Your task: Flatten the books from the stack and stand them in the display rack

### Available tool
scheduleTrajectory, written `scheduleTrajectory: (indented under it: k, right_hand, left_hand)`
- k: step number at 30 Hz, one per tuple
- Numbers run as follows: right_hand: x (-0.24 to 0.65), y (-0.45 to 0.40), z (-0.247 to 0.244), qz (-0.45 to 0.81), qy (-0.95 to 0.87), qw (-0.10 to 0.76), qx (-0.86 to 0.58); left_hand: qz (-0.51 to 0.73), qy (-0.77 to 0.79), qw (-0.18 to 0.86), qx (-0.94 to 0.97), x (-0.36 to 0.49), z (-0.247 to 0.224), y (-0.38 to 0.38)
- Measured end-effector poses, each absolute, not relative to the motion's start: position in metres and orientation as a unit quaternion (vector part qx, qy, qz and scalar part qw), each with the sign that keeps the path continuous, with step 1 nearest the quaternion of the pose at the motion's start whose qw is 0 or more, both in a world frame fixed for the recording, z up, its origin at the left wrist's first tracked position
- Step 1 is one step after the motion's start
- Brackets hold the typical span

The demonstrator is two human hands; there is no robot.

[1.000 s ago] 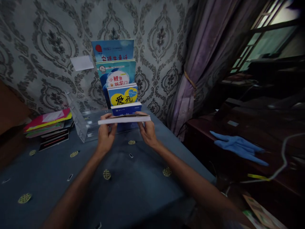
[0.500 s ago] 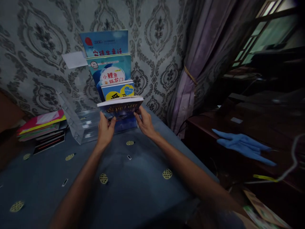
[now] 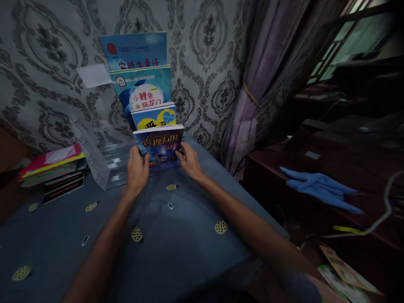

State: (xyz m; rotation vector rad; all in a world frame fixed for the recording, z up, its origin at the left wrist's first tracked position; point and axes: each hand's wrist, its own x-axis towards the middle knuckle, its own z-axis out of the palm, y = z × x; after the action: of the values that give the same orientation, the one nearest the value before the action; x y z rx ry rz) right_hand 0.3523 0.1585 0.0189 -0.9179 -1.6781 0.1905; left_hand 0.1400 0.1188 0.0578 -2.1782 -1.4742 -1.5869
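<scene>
A dark blue book (image 3: 162,146) with gold lettering stands nearly upright at the front of a clear stepped rack (image 3: 117,162). My left hand (image 3: 138,170) grips its left edge, thumb in front. On its right edge, my right hand (image 3: 190,161) is closed in the same way. Right behind it rises a blue and yellow book (image 3: 154,118), then a teal book (image 3: 145,92), then a taller blue book (image 3: 135,48) at the back. The lower parts of these rear books are hidden by the ones before them.
Left of the rack lies a pile of folders and books (image 3: 53,168). A white card (image 3: 94,75) sticks out beside the back books. Blue gloves (image 3: 320,187) and a white cable (image 3: 386,208) rest on the dark cabinet (image 3: 268,164) at right, near a tied curtain (image 3: 248,118).
The dark blue book has tipped from leaning toward me to nearly upright, so its cover now shows. Both hands have kept hold of it. The view has shifted slightly.
</scene>
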Motion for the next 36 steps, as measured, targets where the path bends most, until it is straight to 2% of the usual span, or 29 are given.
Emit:
scheduleTrajectory:
  k: [11, 25, 36]
  right_hand:
    - [0.352, 0.164, 0.01, 0.097, -0.698, 0.553, -0.445]
    - [0.348, 0.165, 0.012, 0.105, -0.654, 0.585, -0.468]
    - [0.326, 0.17, 0.011, 0.075, -0.619, 0.602, -0.499]
  left_hand:
    - [-0.426, -0.559, 0.014, -0.712, 0.143, 0.051, 0.12]
    - [-0.366, -0.624, 0.062, -0.688, 0.152, 0.056, 0.117]
    - [-0.327, -0.648, 0.061, -0.685, 0.152, 0.049, 0.119]
